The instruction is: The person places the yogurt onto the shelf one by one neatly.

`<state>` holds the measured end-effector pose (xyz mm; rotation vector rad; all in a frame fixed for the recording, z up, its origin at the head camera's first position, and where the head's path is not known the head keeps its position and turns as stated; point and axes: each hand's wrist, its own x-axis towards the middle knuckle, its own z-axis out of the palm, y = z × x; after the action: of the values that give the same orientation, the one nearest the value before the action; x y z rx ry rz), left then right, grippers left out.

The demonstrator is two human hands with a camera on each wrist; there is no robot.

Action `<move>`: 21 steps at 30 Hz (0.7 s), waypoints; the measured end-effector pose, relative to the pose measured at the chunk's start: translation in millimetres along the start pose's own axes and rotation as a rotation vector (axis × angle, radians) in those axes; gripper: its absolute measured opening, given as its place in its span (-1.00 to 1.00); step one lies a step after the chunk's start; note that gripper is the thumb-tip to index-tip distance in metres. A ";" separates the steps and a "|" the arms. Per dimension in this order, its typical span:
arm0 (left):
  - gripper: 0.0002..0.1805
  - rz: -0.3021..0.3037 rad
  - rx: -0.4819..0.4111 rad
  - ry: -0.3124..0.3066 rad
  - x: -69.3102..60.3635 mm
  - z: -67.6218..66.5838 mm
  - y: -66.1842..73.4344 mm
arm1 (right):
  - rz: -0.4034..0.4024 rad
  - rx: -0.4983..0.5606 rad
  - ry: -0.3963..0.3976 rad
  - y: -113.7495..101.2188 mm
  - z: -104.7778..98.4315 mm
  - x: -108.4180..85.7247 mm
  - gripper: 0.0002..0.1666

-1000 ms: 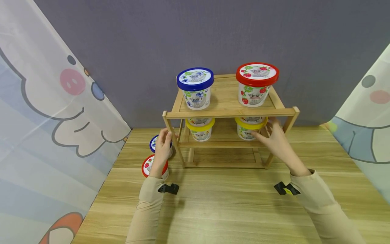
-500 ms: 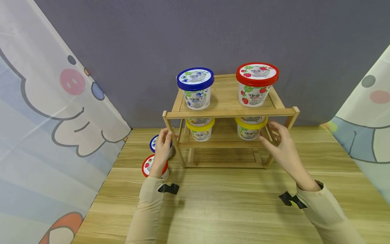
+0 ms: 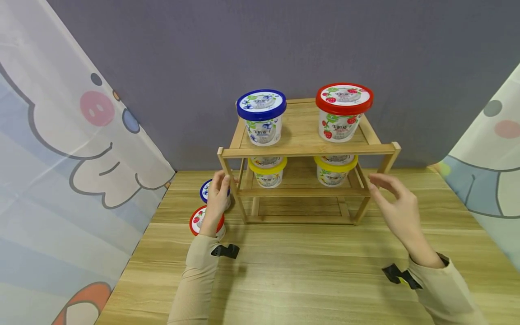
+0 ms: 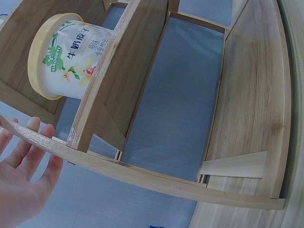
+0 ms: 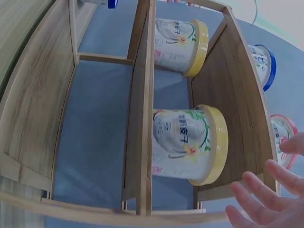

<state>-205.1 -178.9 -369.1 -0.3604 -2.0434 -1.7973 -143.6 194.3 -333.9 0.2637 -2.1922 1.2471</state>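
A small wooden shelf rack (image 3: pixel 292 192) stands against the grey backdrop, with tubs on its upper two tiers. My left hand (image 3: pixel 218 192) holds its left front post, and in the left wrist view some fingers (image 4: pixel 47 130) pass behind the wood. To the right of the rack is my right hand (image 3: pixel 400 212), its fingers bent loosely with nothing between them. Two yellow-lidded tubs sit on the middle tier, the right one (image 3: pixel 334 171) nearer that hand, the left one (image 3: pixel 266 172) apart from it. Up top stand a blue-lidded tub (image 3: pixel 262 117) and a red-lidded tub (image 3: pixel 343 113).
Partly behind the left hand and forearm, another blue-lidded tub (image 3: pixel 204 192) and another red-lidded tub (image 3: pixel 197 220) stand on the wood-grain table (image 3: pixel 292 271). Cartoon-printed curtains (image 3: pixel 61 189) flank the table on both sides.
My right hand has let go of the right yellow-lidded tub and moved right, out of the rack. The tub stays on the middle tier. The left hand keeps its place at the post.
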 end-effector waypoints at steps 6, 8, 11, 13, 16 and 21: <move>-0.75 0.000 0.012 -0.011 -0.1 -0.1 3.5 | 0.042 -0.004 0.034 8.2 -8.9 -2.2 -0.74; -0.76 0.007 0.021 -0.014 -1.1 0.5 9.5 | 0.059 -0.014 0.047 10.6 -11.2 -2.7 -0.75; -0.77 0.009 0.032 -0.013 -2.6 2.3 19.2 | 0.082 -0.023 0.074 14.5 -14.5 -2.7 -0.76; -0.77 0.008 0.047 -0.010 -3.6 3.7 24.9 | 0.100 -0.023 0.098 17.4 -16.4 -2.0 -0.79; -0.77 -0.006 0.038 -0.011 -3.7 4.2 26.6 | 0.139 -0.016 0.122 22.3 -18.6 0.3 -0.83; -0.78 -0.012 0.011 -0.006 -2.1 2.5 16.3 | 0.194 -0.031 0.122 31.3 -20.7 4.6 -0.81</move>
<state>-196.3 -174.0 -355.8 -0.3512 -2.0632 -1.7936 -152.9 229.0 -345.7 -0.0387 -2.1699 1.2946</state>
